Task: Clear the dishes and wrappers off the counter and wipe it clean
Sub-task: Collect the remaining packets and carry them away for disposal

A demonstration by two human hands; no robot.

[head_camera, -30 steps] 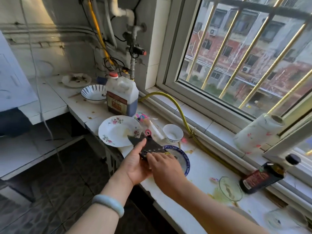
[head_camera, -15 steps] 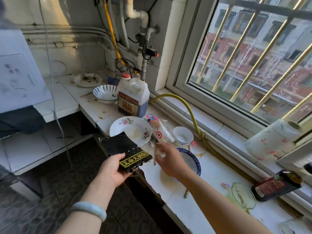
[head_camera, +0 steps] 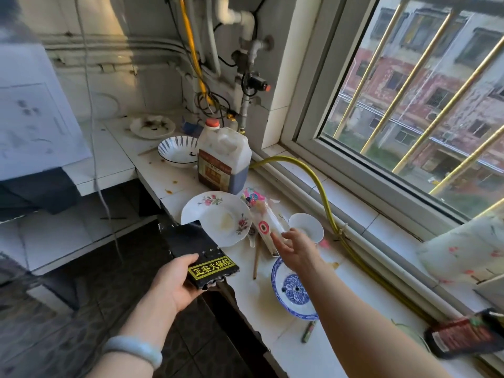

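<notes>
My left hand [head_camera: 174, 285] holds a black wrapper [head_camera: 195, 249] with a yellow label out past the counter's front edge. My right hand [head_camera: 296, 248] is open, its fingers spread just above a clear wrapper with a red dot [head_camera: 266, 229] lying on the white tiled counter [head_camera: 272, 334]. A flowered white plate [head_camera: 218, 216] sits to the left of that wrapper. A small white cup [head_camera: 306, 225] stands just beyond my right hand, and a blue patterned bowl [head_camera: 290, 291] lies under my right forearm. Chopsticks [head_camera: 255, 261] rest between plate and bowl.
At the back stand a large jug of dark liquid [head_camera: 222, 159], a striped bowl [head_camera: 177, 151] and a dirty plate [head_camera: 152, 126]. A yellow hose [head_camera: 324, 197] runs along the window sill. A paper towel roll [head_camera: 461, 249] and a dark bottle [head_camera: 466, 336] lie at the right.
My left hand has pulled the black wrapper off the counter toward me. My right hand let go of it and moved forward to the clear wrapper by the cup.
</notes>
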